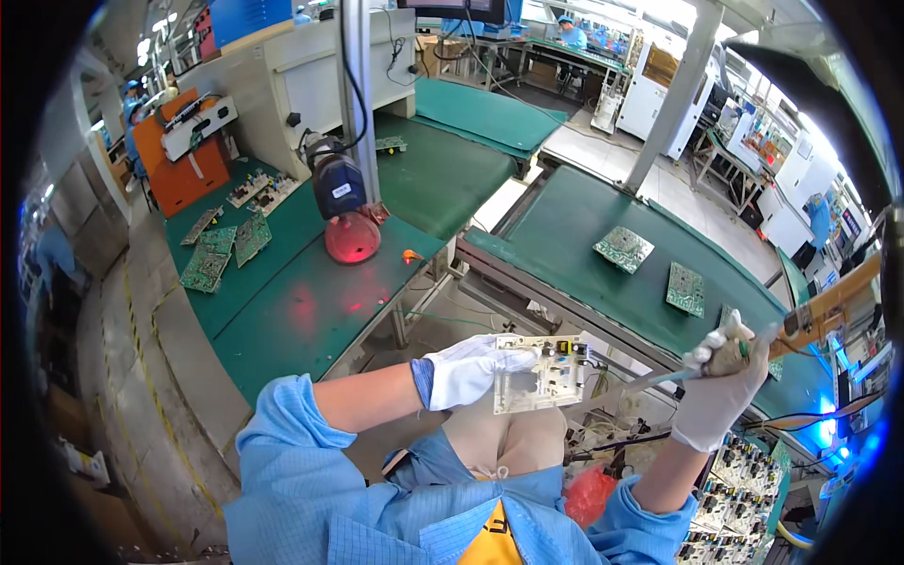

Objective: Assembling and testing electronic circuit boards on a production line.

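Note:
In my left hand [468, 371], white-gloved and closed at its edge, is a pale circuit board [563, 375] with small components facing up, held above my lap. My right hand [723, 381], also gloved, is raised at the right with its fingers curled round a slim pale tool [656, 380]. One end of that tool points toward the board, apart from it; its kind is unclear. A brownish bar [833, 299] shows beyond the right hand, and I cannot tell whether it belongs to the tool.
A dark scanner [336, 182] on a metal post casts red light on the green table [273, 325] at left. Green circuit boards [209, 259] lie there. More boards [623, 249] lie on the green conveyor [565, 212]. Component-filled boards [739, 485] and a red bag [588, 495] sit at lower right.

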`<action>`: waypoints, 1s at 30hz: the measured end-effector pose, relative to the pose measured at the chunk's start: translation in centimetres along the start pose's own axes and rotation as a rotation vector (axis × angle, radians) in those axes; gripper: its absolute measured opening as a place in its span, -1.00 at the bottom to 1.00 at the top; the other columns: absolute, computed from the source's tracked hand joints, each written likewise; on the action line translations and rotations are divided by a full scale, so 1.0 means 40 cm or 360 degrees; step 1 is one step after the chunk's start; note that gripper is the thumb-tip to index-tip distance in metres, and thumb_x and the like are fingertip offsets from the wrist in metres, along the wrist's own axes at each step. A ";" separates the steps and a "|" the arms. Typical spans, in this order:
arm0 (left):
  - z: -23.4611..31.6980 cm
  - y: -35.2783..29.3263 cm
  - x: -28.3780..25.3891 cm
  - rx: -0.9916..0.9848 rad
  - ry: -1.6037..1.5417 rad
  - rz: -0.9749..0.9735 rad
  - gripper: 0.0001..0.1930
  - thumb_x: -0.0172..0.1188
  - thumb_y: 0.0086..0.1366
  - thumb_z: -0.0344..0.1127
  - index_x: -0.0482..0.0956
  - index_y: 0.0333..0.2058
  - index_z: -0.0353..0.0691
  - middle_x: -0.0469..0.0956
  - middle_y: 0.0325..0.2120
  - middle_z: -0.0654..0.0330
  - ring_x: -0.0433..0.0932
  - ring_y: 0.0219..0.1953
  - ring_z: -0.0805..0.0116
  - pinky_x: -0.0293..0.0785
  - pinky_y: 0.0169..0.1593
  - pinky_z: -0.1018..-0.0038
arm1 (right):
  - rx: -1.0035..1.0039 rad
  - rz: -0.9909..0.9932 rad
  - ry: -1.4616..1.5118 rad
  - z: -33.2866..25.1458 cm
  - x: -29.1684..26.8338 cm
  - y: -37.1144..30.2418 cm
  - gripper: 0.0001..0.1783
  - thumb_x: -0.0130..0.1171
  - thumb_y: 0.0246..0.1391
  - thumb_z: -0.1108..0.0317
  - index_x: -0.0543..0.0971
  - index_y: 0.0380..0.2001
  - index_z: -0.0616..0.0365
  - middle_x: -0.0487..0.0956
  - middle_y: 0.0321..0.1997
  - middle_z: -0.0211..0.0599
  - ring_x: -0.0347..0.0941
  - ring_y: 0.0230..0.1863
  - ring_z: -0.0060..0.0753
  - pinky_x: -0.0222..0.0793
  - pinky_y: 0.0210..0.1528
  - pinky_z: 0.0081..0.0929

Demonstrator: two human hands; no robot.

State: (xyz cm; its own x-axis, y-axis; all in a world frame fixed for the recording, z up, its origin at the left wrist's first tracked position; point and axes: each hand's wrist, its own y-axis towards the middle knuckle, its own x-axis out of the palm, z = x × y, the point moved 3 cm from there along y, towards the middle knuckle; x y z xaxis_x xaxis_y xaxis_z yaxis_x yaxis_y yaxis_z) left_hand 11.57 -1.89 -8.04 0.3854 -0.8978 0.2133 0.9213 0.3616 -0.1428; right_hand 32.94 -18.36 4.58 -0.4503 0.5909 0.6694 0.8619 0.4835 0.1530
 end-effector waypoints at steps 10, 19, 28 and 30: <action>-0.004 0.080 0.185 0.0117 -0.0941 -0.0116 -0.46 0.21 0.28 -0.40 0.30 0.21 -0.38 0.47 0.08 0.09 0.48 0.10 0.28 0.38 0.21 0.37 | -0.0310 -0.0384 -0.0122 0.039 0.029 -0.010 -0.47 -0.11 0.33 -0.03 0.57 -0.13 0.27 0.52 -0.45 -0.32 0.34 -0.62 -0.58 0.26 -0.64 -0.66; -0.020 0.111 0.250 -0.0042 -0.0562 -0.0188 -0.43 0.27 0.26 -0.29 0.34 0.19 -0.36 0.54 -0.02 0.12 0.53 0.00 0.43 0.50 0.07 0.46 | -0.0084 -0.0727 0.0242 0.040 -0.018 0.006 -0.36 -0.26 0.35 -0.08 0.59 -0.12 0.30 0.54 -0.43 -0.26 0.24 -0.67 -0.57 0.14 -0.58 -0.63; 0.005 0.102 0.270 0.0032 -0.0499 -0.0154 -0.46 0.23 0.28 -0.26 0.36 0.18 -0.36 0.59 -0.10 0.15 0.55 -0.06 0.52 0.49 0.06 0.52 | -0.0394 -0.0319 -0.0166 0.012 -0.016 -0.028 -0.37 -0.21 0.31 -0.10 0.55 -0.09 0.32 0.54 -0.41 -0.19 0.35 -0.60 -0.49 0.29 -0.55 -0.54; 0.001 0.110 0.264 0.0099 -0.0334 -0.0163 -0.47 0.22 0.29 -0.26 0.36 0.18 -0.37 0.60 -0.11 0.14 0.55 -0.07 0.52 0.49 0.04 0.51 | -0.0363 -0.0266 -0.0042 0.013 -0.026 -0.029 -0.36 -0.20 0.31 -0.10 0.54 -0.09 0.32 0.54 -0.41 -0.18 0.37 -0.59 -0.47 0.32 -0.54 -0.53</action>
State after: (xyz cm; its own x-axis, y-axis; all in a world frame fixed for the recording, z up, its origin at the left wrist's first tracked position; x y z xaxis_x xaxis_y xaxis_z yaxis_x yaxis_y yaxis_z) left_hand 19.68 -9.79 -6.37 0.2857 -0.8610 0.4207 0.9551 0.2918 -0.0515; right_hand 32.30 -19.20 3.34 -0.5942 0.5331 0.6023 0.8038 0.4199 0.4213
